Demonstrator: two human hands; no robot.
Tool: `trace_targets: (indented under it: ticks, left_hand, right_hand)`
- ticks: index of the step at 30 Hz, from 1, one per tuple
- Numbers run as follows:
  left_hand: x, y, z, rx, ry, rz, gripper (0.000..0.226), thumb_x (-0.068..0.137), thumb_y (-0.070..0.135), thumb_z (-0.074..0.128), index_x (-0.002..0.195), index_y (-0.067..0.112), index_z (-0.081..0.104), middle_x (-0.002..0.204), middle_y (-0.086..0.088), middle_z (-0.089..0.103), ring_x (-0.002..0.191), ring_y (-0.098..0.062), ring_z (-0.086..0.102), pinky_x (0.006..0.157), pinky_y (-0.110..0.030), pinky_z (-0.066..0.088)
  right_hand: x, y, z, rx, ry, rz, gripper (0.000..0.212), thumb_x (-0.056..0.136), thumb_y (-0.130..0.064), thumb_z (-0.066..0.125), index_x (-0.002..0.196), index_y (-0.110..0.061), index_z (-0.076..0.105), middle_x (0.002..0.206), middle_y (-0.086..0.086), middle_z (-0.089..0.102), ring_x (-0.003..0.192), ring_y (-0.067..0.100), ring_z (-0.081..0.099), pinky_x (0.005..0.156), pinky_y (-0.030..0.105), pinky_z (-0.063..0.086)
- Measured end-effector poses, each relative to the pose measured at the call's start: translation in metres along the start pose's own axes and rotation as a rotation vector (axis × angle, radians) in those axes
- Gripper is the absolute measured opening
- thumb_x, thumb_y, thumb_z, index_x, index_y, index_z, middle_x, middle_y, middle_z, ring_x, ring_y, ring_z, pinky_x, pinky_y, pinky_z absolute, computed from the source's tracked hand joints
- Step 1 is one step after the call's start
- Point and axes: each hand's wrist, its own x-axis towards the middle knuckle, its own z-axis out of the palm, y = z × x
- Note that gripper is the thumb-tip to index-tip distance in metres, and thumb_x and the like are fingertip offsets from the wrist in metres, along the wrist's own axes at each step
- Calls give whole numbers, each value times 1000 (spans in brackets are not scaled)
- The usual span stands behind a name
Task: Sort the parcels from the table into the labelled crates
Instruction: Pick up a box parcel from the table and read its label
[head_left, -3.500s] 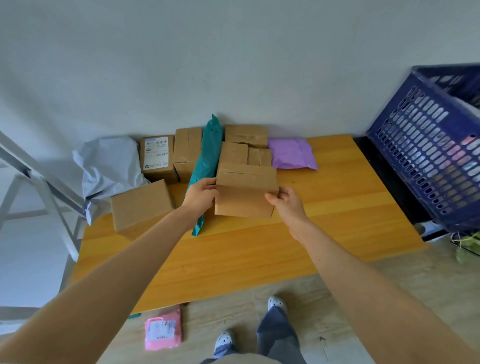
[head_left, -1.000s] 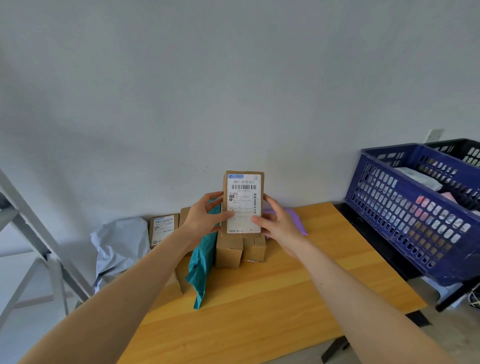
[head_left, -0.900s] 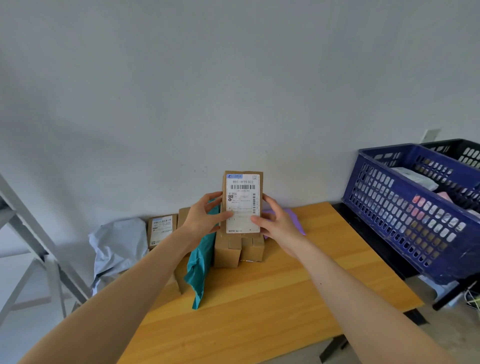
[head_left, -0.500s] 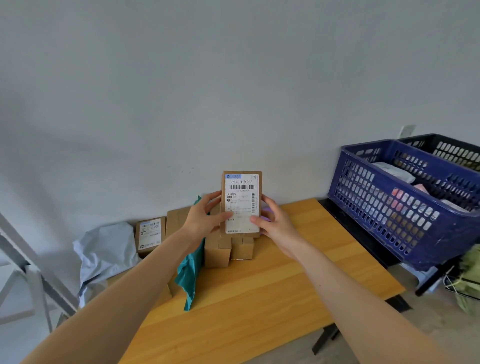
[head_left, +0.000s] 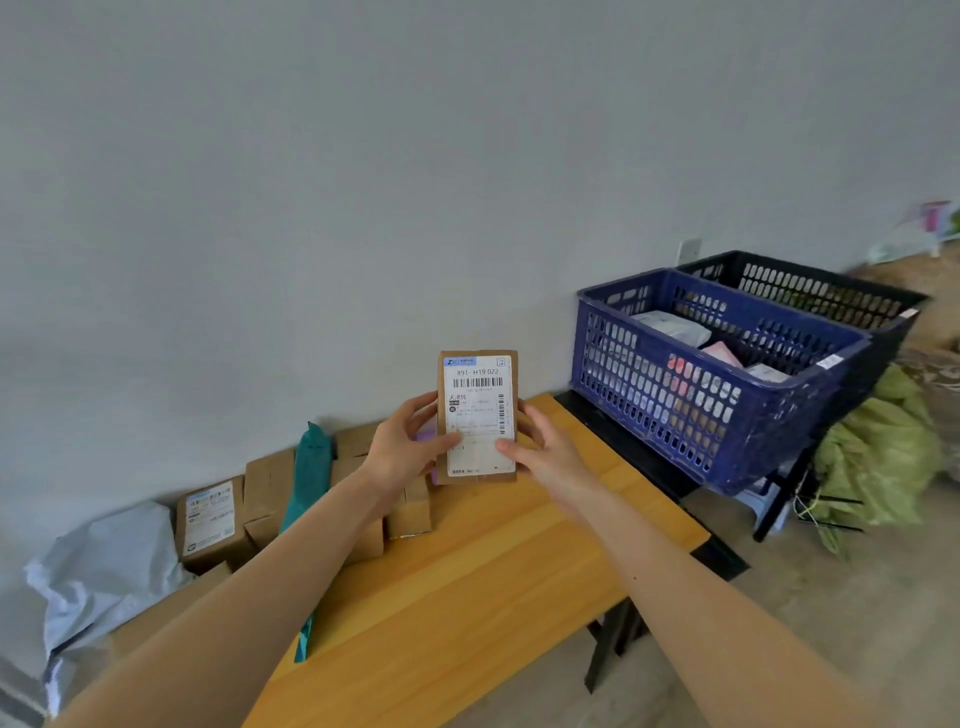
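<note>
Both hands hold a small cardboard parcel (head_left: 478, 415) upright above the wooden table (head_left: 467, 597), label towards the person: the left hand (head_left: 402, 447) grips its left edge, the right hand (head_left: 545, 457) pinches its lower right edge. The blue crate (head_left: 701, 395) stands at two o'clock from the parcel, with the black crate (head_left: 810, 296) just behind it. Other boxes (head_left: 265, 493) sit at eight o'clock.

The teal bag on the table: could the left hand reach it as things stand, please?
Probably not yet: the left hand grips the labelled box with the right hand, though the teal bag sits uncovered close by.
</note>
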Motion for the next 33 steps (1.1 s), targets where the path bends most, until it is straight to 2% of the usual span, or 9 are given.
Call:
trace_targets:
  ticks: [3,6,10,13,15,19,23,30,33]
  left_hand:
    - [-1,8,34,2,-23,-7,58,82,11,73,130,30,46,137,4,51,112,-18,59,76,-36,60]
    - [-4,16,71,-2,-50,0,57,82,9,73,129,29,48,137,5,52,113,-17,59,80,-40,59]
    - [-16,22,127,-23,-72,15,56,82,9,73,128,30,49,135,7,54,104,-6,60,63,-21,57]
    - [-25,25,175,-48,-81,0,58,82,8,73,131,28,49,137,6,53,110,-14,61,73,-31,58]
    - [-30,27,206,-51,-84,-13,59,82,8,73,132,28,48,138,5,53,115,-19,59,81,-39,58]
    - [-38,31,269,-52,-94,-29,57,82,10,73,129,31,48,138,5,52,119,-20,56,88,-45,56]
    - [-41,33,324,-11,-121,-34,56,82,12,73,127,35,49,138,5,52,119,-20,56,89,-49,55]
    - [-32,39,395,43,-134,-50,54,83,14,73,123,38,46,137,5,51,116,-17,55,81,-40,57]
    - [-15,44,421,34,-164,-42,52,84,13,72,123,36,46,135,3,53,107,-13,60,68,-30,59]
  right_hand:
    - [-12,-4,-34,-26,26,-24,64,90,-8,64,145,-26,36,138,-2,52,126,15,50,98,43,51]
    - [-27,-8,-72,-20,35,-23,64,91,-8,63,145,-26,35,135,-4,54,119,11,53,94,34,53]
    - [-52,-9,-127,-48,36,-7,64,91,-11,64,146,-28,34,131,-9,54,121,11,52,101,40,49]
    - [-71,-8,-172,-66,45,-10,63,90,-12,65,145,-27,36,135,-6,54,126,14,50,103,44,46]
    - [-82,-7,-201,-74,48,-15,59,90,-13,66,140,-31,40,131,-11,55,125,10,50,103,42,47]
    - [-105,-5,-258,-35,65,12,58,89,-11,66,136,-36,42,119,-21,57,116,5,53,100,39,50]
    - [-121,1,-310,-14,103,34,61,89,-9,67,139,-33,41,128,-13,56,121,11,52,101,44,48]
    - [-126,10,-379,37,154,60,58,87,-8,68,133,-35,44,125,-8,59,115,13,57,93,39,54]
    - [-119,10,-405,46,172,50,54,87,-8,69,125,-39,48,119,-12,62,109,8,60,86,32,56]
